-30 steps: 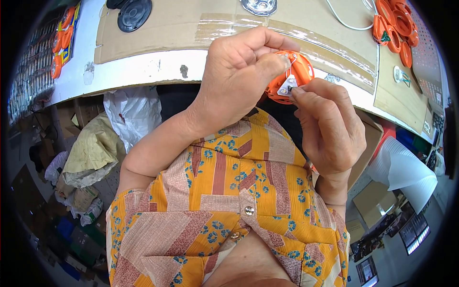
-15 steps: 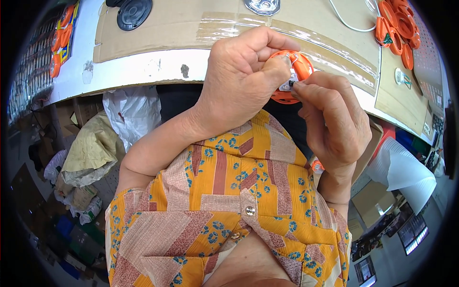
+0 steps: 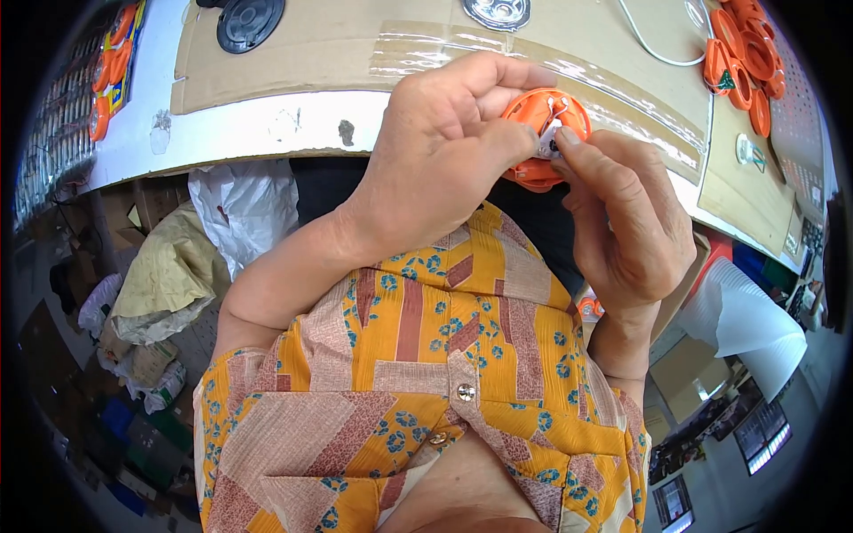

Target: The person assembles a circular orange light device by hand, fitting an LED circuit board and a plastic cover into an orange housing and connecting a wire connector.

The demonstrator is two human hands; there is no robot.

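My left hand (image 3: 444, 147) wraps around a round orange plastic part (image 3: 544, 115) just in front of the table edge, thumb and fingers closed on its left side. My right hand (image 3: 622, 222) comes up from the right, and its fingertips pinch a small white piece (image 3: 549, 140) at the part's middle. The lower half of the orange part is hidden behind my fingers.
A cardboard sheet (image 3: 338, 44) with clear tape covers the white table. Several orange rings (image 3: 746, 58) lie at the far right, a black round disc (image 3: 249, 19) at the top left, a metal disc (image 3: 498, 11) at the top. Bags and boxes (image 3: 169, 284) sit on the floor at left.
Both hands have lifted the orange part slightly toward the table and turned it; my right fingertips now press closer on the white piece at its centre.
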